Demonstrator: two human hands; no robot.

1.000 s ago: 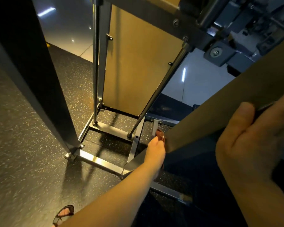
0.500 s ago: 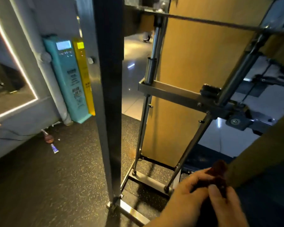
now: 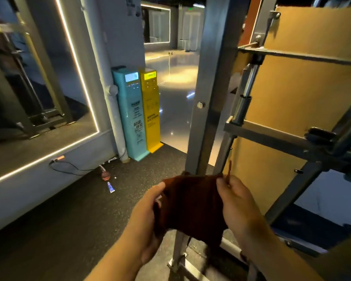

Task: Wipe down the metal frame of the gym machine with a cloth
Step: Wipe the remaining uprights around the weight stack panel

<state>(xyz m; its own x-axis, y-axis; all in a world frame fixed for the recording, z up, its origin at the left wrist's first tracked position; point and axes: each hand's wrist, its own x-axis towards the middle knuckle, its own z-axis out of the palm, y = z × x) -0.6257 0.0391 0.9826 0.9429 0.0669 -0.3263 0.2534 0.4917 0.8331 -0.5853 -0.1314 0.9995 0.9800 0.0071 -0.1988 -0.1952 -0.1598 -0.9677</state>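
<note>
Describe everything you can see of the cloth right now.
The cloth is dark reddish-brown, soft-looking fabric, held stretched open between both hands. The left hand grips its left edge; the right hand pinches its top right corner, where a thin strip sticks up. It hangs in front of the grey upright post; contact with it cannot be told.

The upright frame post (image 3: 209,82) is standing directly ahead, a narrow gap showing between it and the chrome guide rod (image 3: 244,105); crossbar (image 3: 267,136) and wooden panel (image 3: 302,92) are blocking the right, rubber floor (image 3: 79,216) lying open leftward
</note>
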